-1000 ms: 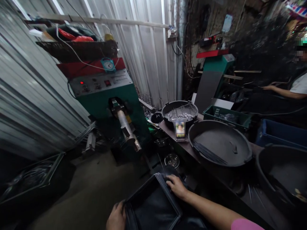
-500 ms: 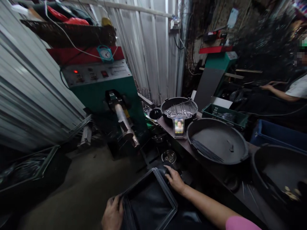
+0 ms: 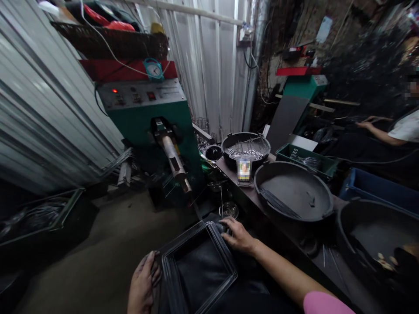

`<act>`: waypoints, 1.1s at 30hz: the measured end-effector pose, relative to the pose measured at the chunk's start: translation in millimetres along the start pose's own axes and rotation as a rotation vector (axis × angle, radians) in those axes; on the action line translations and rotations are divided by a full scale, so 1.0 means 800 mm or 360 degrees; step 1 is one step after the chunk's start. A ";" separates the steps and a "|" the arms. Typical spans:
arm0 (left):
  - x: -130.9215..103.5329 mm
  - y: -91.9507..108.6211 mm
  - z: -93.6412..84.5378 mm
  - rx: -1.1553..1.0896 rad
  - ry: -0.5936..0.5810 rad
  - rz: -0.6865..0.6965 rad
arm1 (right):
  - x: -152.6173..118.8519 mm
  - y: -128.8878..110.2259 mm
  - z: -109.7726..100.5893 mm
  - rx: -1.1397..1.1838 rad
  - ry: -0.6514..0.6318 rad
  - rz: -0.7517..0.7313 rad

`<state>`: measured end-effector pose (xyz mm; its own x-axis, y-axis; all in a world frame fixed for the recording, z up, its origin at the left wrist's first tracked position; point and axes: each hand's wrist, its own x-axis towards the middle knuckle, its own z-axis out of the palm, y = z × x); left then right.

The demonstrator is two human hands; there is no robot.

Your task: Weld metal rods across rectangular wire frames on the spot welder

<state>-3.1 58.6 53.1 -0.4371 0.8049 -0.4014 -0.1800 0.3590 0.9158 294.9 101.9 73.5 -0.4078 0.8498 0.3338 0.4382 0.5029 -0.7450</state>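
Note:
A stack of square wire frames point(image 3: 231, 257) lies across dark cloth point(image 3: 203, 272) at the bottom centre. My left hand point(image 3: 144, 277) is at the left of the stack, its fingers curled around the side of an outer wire frame point(image 3: 181, 235) that stands slightly off from the others. My right hand point(image 3: 238, 235) is at the far right corner of the stack, fingers bent and thumb below. What sits between those fingertips is dark and unclear. A thin upright wire point(image 3: 221, 203) shows just above them; I cannot tell whether they touch it.
Ahead stands a green machine point(image 3: 147, 126) with a protruding metal arm point(image 3: 173, 159). On the right bench are round black pans point(image 3: 291, 187), one holding metal pieces point(image 3: 247, 150). A green crate point(image 3: 70, 209) is at left, a blue bin point(image 3: 379, 192) at right. Another person's arm point(image 3: 381, 133) shows far right.
The view has shifted slightly, so the machine sits further right. My left hand has moved left from the stack, and an outer wire frame now shows apart from it. My right hand remains near the corner.

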 end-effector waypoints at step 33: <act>0.032 0.093 0.154 -0.0348 -0.0499 0.0326 | 0.034 -0.056 0.033 -0.0140 -0.0885 -0.0180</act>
<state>80.6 164.3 109.7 -0.2002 0.9659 -0.1644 -0.3145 0.0956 0.9444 243.0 97.9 100.7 -0.8057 0.5912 0.0371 0.4225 0.6174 -0.6636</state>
